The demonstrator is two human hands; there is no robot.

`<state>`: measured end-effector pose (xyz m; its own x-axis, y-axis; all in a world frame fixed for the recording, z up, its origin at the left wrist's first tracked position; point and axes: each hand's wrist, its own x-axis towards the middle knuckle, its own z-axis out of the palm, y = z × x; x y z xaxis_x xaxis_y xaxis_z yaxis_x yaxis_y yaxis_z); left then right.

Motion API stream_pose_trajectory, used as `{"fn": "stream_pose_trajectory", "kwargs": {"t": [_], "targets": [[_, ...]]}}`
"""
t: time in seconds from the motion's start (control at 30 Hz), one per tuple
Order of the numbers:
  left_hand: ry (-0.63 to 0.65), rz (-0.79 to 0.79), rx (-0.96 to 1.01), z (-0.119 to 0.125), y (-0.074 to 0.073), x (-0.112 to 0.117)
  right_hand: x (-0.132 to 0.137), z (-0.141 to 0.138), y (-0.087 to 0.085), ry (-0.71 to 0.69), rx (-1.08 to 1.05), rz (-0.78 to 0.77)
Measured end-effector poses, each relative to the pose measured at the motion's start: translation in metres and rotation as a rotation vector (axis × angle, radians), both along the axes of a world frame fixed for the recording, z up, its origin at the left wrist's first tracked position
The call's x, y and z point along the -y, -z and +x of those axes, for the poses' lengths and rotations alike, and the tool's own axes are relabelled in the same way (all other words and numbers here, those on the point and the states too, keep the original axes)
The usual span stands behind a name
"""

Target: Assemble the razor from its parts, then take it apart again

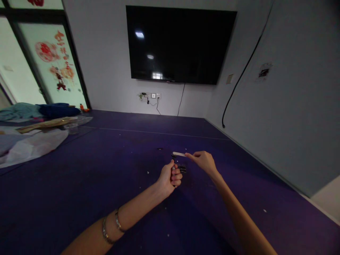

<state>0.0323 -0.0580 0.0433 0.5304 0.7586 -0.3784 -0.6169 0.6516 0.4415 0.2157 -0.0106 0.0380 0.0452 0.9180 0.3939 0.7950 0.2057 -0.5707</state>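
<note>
My left hand (170,178) is closed in a fist around a thin dark handle, thumb upward. The small dark head of this tool (173,156) pokes out above the thumb; its kind is too small to make out. Between the fingertips of my right hand (203,161) is a flat, pale stick (179,154), pointing left. Its far end meets or overlaps the tool's head; whether they touch I cannot tell. Just right of my left fingers lies a small dark, patterned piece (182,168), partly hidden by them.
Beneath my hands spreads a dark purple surface (106,184) dotted with white bits. A thin black item (159,148) lies beyond them. Clear plastic sheeting (37,147) and blue cloth (60,110) sit at left. A black cable (243,71) hangs along the right wall.
</note>
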Motion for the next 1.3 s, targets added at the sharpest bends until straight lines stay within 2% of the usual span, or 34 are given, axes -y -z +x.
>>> {"fn": "stream_pose_trajectory", "kwargs": {"t": [0.13,0.33,0.5,0.63,0.8,0.93,1.1,1.23,1.3], "targets": [[0.001,0.017,-0.01,-0.0003,0.0022,-0.0018,0.0016,-0.0036,-0.0004,-0.119,-0.001,-0.044],[-0.017,0.025,-0.024,-0.0011,0.0055,-0.0063,0.0026,-0.0072,-0.0012,0.03,0.027,0.04],[0.002,0.052,-0.008,-0.0005,0.0077,-0.0056,0.0001,-0.0024,0.0005,-0.054,0.002,-0.021],[0.007,0.04,-0.013,-0.0006,0.0085,-0.0052,-0.0003,-0.0004,-0.0005,0.019,0.03,0.01],[0.007,0.059,-0.021,-0.0002,0.0082,-0.0047,0.0001,-0.0018,-0.0012,-0.045,-0.007,-0.011],[0.034,0.078,-0.009,0.0,0.008,-0.0032,0.0002,-0.002,0.0003,0.019,-0.051,0.003],[0.029,0.074,-0.004,-0.0005,0.008,-0.0029,-0.0007,-0.0011,0.0049,-0.148,-0.161,-0.101],[0.028,0.064,-0.014,0.0,0.0061,-0.0017,-0.0012,0.0007,0.0066,-0.011,-0.143,-0.029],[0.033,0.062,-0.016,0.0002,0.0049,-0.0006,0.0001,0.0,0.0046,-0.045,-0.161,-0.04]]}}
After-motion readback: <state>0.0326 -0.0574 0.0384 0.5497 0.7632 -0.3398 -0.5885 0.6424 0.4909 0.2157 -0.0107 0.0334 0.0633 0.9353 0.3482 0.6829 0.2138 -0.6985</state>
